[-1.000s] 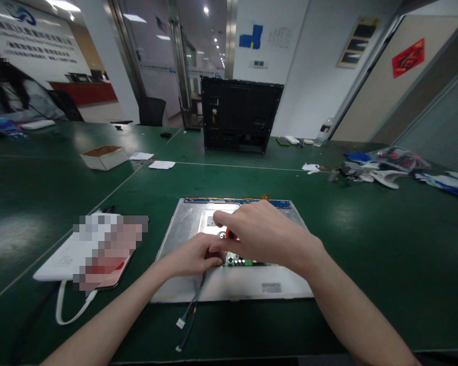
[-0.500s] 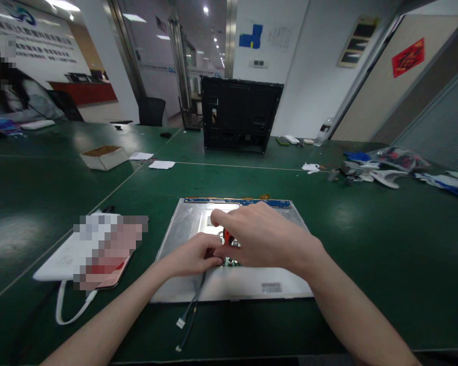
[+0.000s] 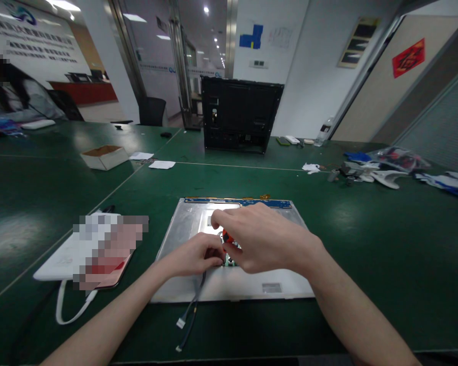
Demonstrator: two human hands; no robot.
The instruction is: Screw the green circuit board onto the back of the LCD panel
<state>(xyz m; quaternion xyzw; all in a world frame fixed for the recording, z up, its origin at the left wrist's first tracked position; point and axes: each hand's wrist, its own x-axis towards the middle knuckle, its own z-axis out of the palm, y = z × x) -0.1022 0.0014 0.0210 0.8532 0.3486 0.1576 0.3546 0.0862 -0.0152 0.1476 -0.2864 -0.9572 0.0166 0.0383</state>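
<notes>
A silver display panel point(image 3: 236, 284) lies flat on the green table, with a blue circuit strip point(image 3: 213, 202) along its far edge. My right hand point(image 3: 259, 236) is over the panel's middle, its fingers closed round a red-and-black screwdriver handle point(image 3: 227, 236); the tip is hidden. Beneath it, a small green circuit board point(image 3: 231, 260) shows partly. My left hand point(image 3: 196, 251) rests at the board's left side with fingers pinched together; what they grip, if anything, is hidden. Dark cables point(image 3: 198, 295) with white plugs run from under my left hand past the panel's near edge.
On the left lie a white box-like item point(image 3: 57, 259) and a phone point(image 3: 114, 277) with a white cable. A black monitor housing point(image 3: 242, 114) stands behind the panel. An open carton point(image 3: 104, 158) sits back left; bags and scraps point(image 3: 366, 170) lie right. A person point(image 3: 19, 96) sits far left.
My right hand has turned slightly about the red-and-black screwdriver handle, and the handle's visible part has shifted. My left hand and the panel have stayed in place.
</notes>
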